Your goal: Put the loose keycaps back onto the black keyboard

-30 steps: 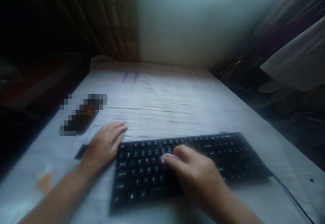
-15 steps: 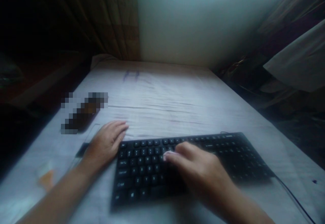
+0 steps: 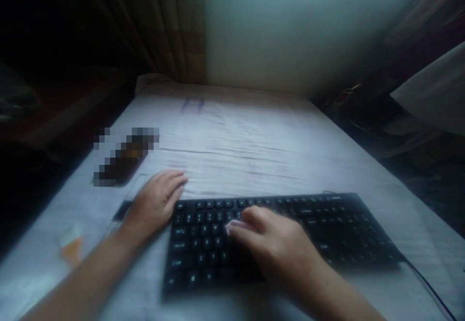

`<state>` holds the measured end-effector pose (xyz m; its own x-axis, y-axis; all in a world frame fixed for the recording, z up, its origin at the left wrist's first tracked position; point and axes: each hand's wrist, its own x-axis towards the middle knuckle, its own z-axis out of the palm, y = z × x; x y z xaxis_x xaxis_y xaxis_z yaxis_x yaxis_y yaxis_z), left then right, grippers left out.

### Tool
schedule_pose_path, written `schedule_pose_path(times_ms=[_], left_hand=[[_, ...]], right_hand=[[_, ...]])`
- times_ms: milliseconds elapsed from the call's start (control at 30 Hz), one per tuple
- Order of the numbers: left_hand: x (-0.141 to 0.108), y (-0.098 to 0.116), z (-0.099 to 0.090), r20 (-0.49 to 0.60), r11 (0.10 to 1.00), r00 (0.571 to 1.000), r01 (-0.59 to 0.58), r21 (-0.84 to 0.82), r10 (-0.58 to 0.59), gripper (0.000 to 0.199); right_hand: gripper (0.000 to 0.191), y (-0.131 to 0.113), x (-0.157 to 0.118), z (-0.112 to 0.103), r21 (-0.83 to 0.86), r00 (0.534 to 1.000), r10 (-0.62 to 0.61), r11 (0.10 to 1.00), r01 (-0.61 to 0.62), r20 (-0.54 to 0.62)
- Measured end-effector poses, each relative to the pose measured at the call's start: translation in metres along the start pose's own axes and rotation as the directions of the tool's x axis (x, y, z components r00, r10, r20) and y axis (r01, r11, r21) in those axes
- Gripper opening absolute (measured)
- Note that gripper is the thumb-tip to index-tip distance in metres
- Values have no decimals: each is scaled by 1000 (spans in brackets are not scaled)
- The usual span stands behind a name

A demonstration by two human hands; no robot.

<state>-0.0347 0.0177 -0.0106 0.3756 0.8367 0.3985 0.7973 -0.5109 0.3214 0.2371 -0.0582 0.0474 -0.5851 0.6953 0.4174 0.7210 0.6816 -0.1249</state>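
Note:
A black computer keyboard [image 3: 232, 282] lies across the white cloth in front of me, its cable running off to the right. My right hand [image 3: 272, 238] is over the middle of its letter keys, fingers closed on a small whitish wad [image 3: 236, 226]. The wad pokes out past the thumb and looks like cloth or tissue; most of it is hidden. My left hand [image 3: 158, 197] lies flat by the keyboard's upper left corner with its fingers stretched out. Under and beside that hand is a flat thing with a dark end [image 3: 121, 210], partly covered.
A dark, pixelated object [image 3: 125, 161] lies beyond my left hand. Left of my forearm is a blurred orange and white thing [image 3: 70, 248], perhaps a brush. White cloth [image 3: 236, 132] covers the table, with a curtain and pale wall behind. Hanging cloth [image 3: 432, 88] is at the right.
My right hand has moved a little left over the keys with the wad. My left hand keeps its place by the keyboard. The whole view has shifted slightly.

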Motion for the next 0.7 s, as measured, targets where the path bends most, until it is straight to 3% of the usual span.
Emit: schedule_pose_path(times_ms=[233,333,533,700], left_hand=[[0,0,1,-13,1000,1000,-12,5,12,35],[0,-1,2,-19,1000,1000,-15,4,15,34],[0,-1,2,-27,1000,999,-24,10,24,33],[-1,0,2,-27,1000,999,-27,10,27,32]], right_hand=[[20,12,-4,-13,-44,997,16,999,-13,78],[22,10,-1,-14,-45,998,16,999,-14,57],[18,-8,13,2,8,1000,-6,1000,7,-30],[13,-13,17,12,-1,1000,-26,1000,26,10]])
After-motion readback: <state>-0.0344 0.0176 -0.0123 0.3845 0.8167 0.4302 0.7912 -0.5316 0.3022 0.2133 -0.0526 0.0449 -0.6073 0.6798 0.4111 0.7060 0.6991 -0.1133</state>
